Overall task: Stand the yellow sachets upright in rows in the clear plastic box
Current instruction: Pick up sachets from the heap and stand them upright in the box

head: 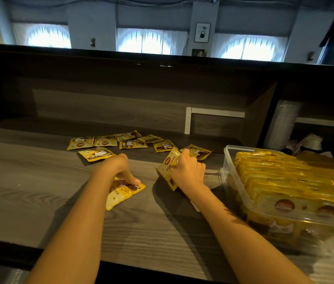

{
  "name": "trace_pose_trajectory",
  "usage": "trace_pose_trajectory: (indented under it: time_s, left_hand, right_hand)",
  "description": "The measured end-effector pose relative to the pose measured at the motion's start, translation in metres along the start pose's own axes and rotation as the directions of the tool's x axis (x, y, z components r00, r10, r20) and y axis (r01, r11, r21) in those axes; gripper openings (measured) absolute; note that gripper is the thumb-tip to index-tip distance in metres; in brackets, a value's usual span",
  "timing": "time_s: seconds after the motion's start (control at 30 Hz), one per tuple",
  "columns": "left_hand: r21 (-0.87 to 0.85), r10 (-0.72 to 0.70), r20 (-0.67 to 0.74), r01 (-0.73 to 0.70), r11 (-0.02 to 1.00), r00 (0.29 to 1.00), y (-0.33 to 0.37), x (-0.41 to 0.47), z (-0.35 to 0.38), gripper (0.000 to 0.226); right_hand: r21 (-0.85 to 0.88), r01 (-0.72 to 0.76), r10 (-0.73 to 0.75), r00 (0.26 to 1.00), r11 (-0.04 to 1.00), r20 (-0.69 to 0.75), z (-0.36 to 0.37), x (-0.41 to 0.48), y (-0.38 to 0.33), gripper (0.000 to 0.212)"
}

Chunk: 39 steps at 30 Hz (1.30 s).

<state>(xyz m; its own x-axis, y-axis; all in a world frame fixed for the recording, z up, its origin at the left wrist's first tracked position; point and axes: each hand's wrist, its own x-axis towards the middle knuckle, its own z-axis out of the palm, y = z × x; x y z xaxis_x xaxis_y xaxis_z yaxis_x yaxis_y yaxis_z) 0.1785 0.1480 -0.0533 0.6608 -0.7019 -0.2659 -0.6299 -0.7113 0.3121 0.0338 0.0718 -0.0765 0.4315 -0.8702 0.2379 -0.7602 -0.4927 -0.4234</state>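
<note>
Several yellow sachets point(133, 143) lie flat on the wooden counter at the back. My left hand point(121, 171) pinches one yellow sachet point(121, 196) lying near the counter's middle. My right hand point(188, 171) grips a small stack of sachets point(167, 167) held on edge against the counter. The clear plastic box point(229, 181) stands at the right, with a row of sachets point(280, 181) standing upright inside it.
The wooden counter point(39, 191) has a raised dark back wall. A white frame point(188, 119) leans at the back. A stack of clear plastic cups point(280, 128) and a brown cardboard piece point(326, 165) sit behind the box.
</note>
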Motion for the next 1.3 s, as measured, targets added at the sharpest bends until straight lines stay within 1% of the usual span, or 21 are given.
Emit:
trace_pose_trajectory:
  time_s: [0.07, 0.13, 0.2, 0.27, 0.33, 0.4, 0.43, 0.53, 0.6, 0.67, 0.77, 0.83, 0.93, 0.97, 1.0, 1.03, 1.1, 1.17, 1.2, 1.23, 1.3]
  left_hand:
    - [-0.156, 0.005, -0.025, -0.009, 0.988, 1.000, 0.000, 0.006, 0.004, 0.068]
    - [-0.221, 0.019, -0.186, -0.061, 0.973, 0.982, 0.002, 0.012, 0.006, 0.049]
    - [-0.348, -0.013, -0.390, -0.134, 0.928, 0.921, 0.006, 0.014, 0.009, 0.031]
    - [-0.497, -0.092, -0.519, -0.213, 0.841, 0.850, 0.007, 0.016, 0.010, 0.023]
    - [-0.615, -0.161, -0.501, -0.219, 0.757, 0.850, 0.007, 0.019, 0.009, 0.020]
    - [-0.733, -0.165, -0.342, -0.152, 0.663, 0.925, 0.005, 0.019, 0.007, 0.028]
    - [-0.753, -0.126, -0.243, -0.105, 0.650, 0.962, 0.004, 0.016, 0.006, 0.035]
    - [-0.521, 0.035, -0.030, -0.045, 0.853, 0.999, 0.002, 0.007, 0.002, 0.041]
    - [-0.444, 0.096, 0.037, -0.070, 0.893, 0.995, 0.001, 0.003, 0.001, 0.035]
    - [-0.526, 0.106, 0.000, -0.090, 0.845, 0.994, 0.000, 0.006, -0.001, 0.026]
    - [-0.612, 0.003, -0.247, -0.159, 0.775, 0.969, -0.003, 0.016, 0.001, 0.006]
    - [-0.713, -0.093, -0.355, -0.204, 0.671, 0.930, -0.004, 0.023, 0.001, 0.014]
    - [-0.924, -0.095, -0.249, -0.207, 0.322, 0.964, 0.000, 0.019, -0.002, 0.016]
    - [-0.965, -0.055, -0.196, -0.183, 0.188, 0.979, 0.004, 0.014, -0.003, 0.031]
    - [-0.984, -0.001, -0.157, -0.156, 0.087, 0.988, 0.007, 0.010, -0.003, 0.043]
    - [-0.989, 0.038, -0.140, -0.142, 0.041, 0.989, 0.011, 0.005, -0.003, 0.049]
    - [-0.992, 0.111, -0.119, -0.123, 0.037, 0.987, 0.018, -0.003, -0.001, 0.049]
    - [-0.990, 0.146, -0.124, -0.133, 0.056, 0.981, 0.024, -0.012, 0.001, 0.044]
    - [-0.986, 0.153, -0.130, -0.143, 0.081, 0.980, 0.027, -0.016, 0.003, 0.042]
    - [-0.978, 0.158, -0.143, -0.165, 0.131, 0.977, 0.029, -0.021, 0.004, 0.039]
    - [-0.932, 0.178, -0.194, -0.238, 0.274, 0.965, 0.032, -0.030, 0.007, 0.033]
  right_hand:
    - [0.021, -0.010, 0.010, 0.999, 1.000, -0.031, 0.000, -0.002, -0.001, 0.042]
    - [0.054, -0.014, 0.018, 0.997, 0.998, -0.070, 0.000, -0.002, -0.003, 0.033]
    - [0.093, -0.011, 0.020, 0.995, 0.996, -0.099, -0.002, -0.004, -0.004, 0.027]
    - [0.141, -0.008, 0.023, 0.994, 0.990, -0.111, -0.005, -0.006, -0.005, 0.025]
    - [0.230, -0.035, 0.064, 0.991, 0.972, -0.120, -0.006, -0.006, -0.004, 0.027]
    - [0.321, -0.080, 0.125, 0.985, 0.944, -0.120, -0.005, -0.004, -0.002, 0.027]
    - [0.352, -0.106, 0.154, 0.982, 0.930, -0.111, -0.004, -0.002, -0.001, 0.026]
    - [0.397, -0.176, 0.220, 0.973, 0.901, -0.067, -0.001, 0.003, 0.002, 0.023]
    - [0.415, -0.200, 0.237, 0.971, 0.888, -0.038, -0.002, 0.005, 0.003, 0.026]
    - [0.427, -0.196, 0.236, 0.971, 0.883, -0.043, -0.003, 0.005, 0.002, 0.026]
    - [0.453, -0.113, 0.186, 0.975, 0.884, -0.118, -0.005, 0.002, -0.003, 0.022]
    - [0.444, -0.041, 0.131, 0.976, 0.895, -0.176, -0.006, -0.002, -0.008, 0.023]
    - [0.408, 0.011, 0.071, 0.980, 0.913, -0.185, -0.005, -0.006, -0.013, 0.050]
    - [0.380, 0.012, 0.056, 0.984, 0.925, -0.168, -0.005, -0.007, -0.014, 0.056]
    - [0.363, 0.002, 0.052, 0.989, 0.932, -0.139, -0.006, -0.007, -0.014, 0.054]
    - [0.378, -0.028, 0.071, 0.992, 0.925, -0.102, -0.008, -0.007, -0.015, 0.046]
    - [0.548, -0.171, 0.191, 0.981, 0.819, 0.021, -0.018, -0.006, -0.018, 0.028]
    - [0.736, -0.323, 0.278, 0.942, 0.595, 0.188, -0.029, -0.010, -0.021, 0.024]
    - [0.796, -0.324, 0.286, 0.938, 0.512, 0.197, -0.032, -0.011, -0.021, 0.019]
    - [0.827, -0.286, 0.278, 0.947, 0.485, 0.164, -0.035, -0.011, -0.020, 0.015]
    - [0.826, -0.154, 0.235, 0.972, 0.542, 0.027, -0.040, -0.013, -0.016, 0.021]
